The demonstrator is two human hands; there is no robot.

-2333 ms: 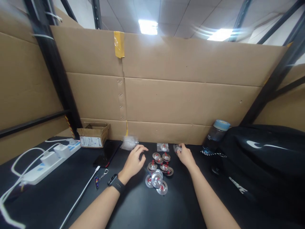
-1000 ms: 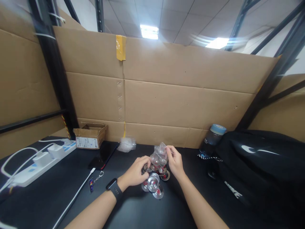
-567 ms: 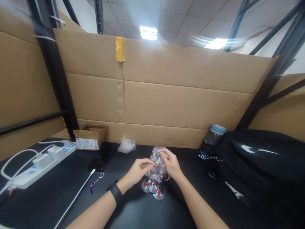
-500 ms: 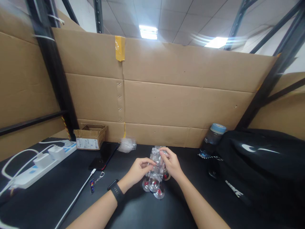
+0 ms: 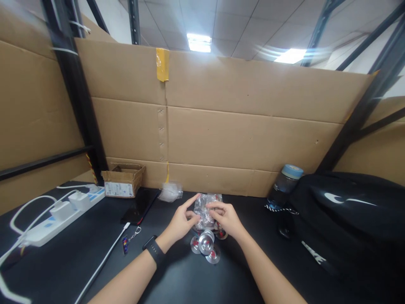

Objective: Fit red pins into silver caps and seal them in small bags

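A crinkled clear plastic bag lies between my hands at the middle of the table. My left hand, with a dark watch on its wrist, holds the bag's left side, index finger reaching its far edge and thumb lower down. From the right, my right hand grips the bag with bent fingers on its top. Just in front of the bag sit several clear round discs with red centres, resembling suction cups. Some more red-centred pieces show partly beneath my right hand.
A crumpled plastic wrapper, a phone, an open cardboard box and a keychain lie left. A white cable runs near a power strip. Right stand a bottle and black backpack. Cardboard wall behind.
My left hand's index finger has stretched to the bag's far edge. My right hand has shifted down over the bag, which now lies flatter and uncovers more of the discs.
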